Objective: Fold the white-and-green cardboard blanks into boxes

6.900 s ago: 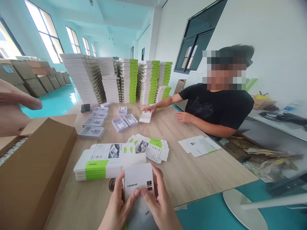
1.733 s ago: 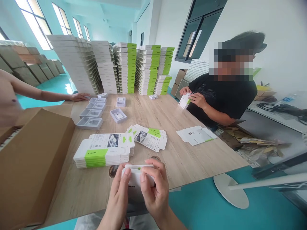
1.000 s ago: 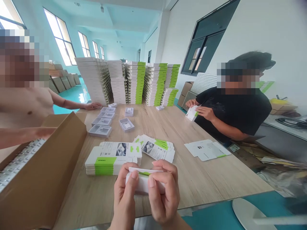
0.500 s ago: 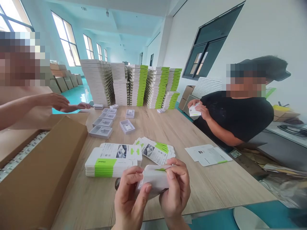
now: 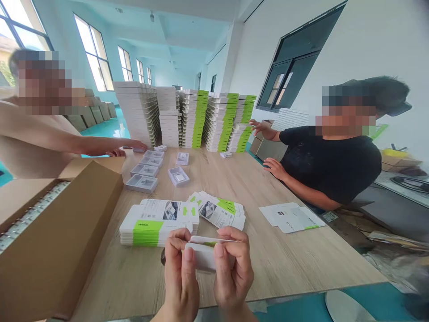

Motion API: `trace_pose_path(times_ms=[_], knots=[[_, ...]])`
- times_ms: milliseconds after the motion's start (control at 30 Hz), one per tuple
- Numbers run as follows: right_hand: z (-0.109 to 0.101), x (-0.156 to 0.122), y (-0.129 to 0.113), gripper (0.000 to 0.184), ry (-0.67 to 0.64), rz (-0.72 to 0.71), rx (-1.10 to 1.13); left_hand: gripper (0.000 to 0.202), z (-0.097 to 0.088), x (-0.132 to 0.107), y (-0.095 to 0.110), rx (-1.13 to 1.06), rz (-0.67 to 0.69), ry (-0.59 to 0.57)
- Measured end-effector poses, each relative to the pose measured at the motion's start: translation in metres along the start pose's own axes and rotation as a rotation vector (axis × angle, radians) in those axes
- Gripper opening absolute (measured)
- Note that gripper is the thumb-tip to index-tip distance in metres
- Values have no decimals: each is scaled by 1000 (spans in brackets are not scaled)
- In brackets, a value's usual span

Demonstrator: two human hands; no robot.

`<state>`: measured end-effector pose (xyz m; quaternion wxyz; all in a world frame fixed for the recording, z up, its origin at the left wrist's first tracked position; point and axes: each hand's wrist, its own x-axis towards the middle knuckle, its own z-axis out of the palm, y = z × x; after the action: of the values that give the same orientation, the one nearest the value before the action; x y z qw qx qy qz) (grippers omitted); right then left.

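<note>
In front of me, my left hand (image 5: 179, 275) and my right hand (image 5: 234, 268) pinch a small white carton (image 5: 205, 256) with a green mark on its edge from both sides. My fingers hide most of it. Just beyond my hands, a low stack of flat white-and-green cartons (image 5: 157, 228) lies on the wooden table (image 5: 284, 264). A fanned pile of printed carton blanks (image 5: 217, 210) sits to the right of that stack, close to my right hand.
An open cardboard box (image 5: 56, 237) stands at the table's left edge. Several grey trays (image 5: 142, 183) lie beyond the stack, with tall carton stacks (image 5: 194, 118) at the back. A person (image 5: 36, 129) reaches in from the left, and another (image 5: 330, 165) sits at the right.
My hands have turned the carton and now hold it lower and flatter. The seated person has let go of a carton and reaches toward the stacks. The left person's arm extends toward the table.
</note>
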<state>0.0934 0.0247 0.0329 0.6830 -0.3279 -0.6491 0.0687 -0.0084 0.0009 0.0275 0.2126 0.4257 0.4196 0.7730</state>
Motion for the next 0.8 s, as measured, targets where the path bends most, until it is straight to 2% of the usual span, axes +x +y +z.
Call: trace_pose_path(times_ms=[100, 233, 300, 367, 433, 533, 633, 800], knots=[[4, -1, 3, 16, 10, 24, -28, 35, -2, 4, -9, 21, 30, -19], [7, -1, 5, 14, 26, 36, -28, 39, 4, 12, -9, 31, 38, -1], [8, 0, 7, 12, 23, 41, -28, 39, 6, 13, -7, 38, -10, -9], [8, 1, 11, 11, 20, 71, -29, 33, 7, 9, -6, 48, -91, -67], [8, 2, 16, 12, 31, 128, -26, 36, 9, 2, -6, 47, -163, -120], [8, 3, 21, 14, 69, 176, -20, 38, 12, -8, -7, 30, -198, -102], [8, 4, 19, 13, 96, 142, -41, 35, 13, -9, -10, 36, -185, -67], [9, 4, 11, 15, 80, 27, -78, 37, 3, -2, -17, 24, -179, -59]])
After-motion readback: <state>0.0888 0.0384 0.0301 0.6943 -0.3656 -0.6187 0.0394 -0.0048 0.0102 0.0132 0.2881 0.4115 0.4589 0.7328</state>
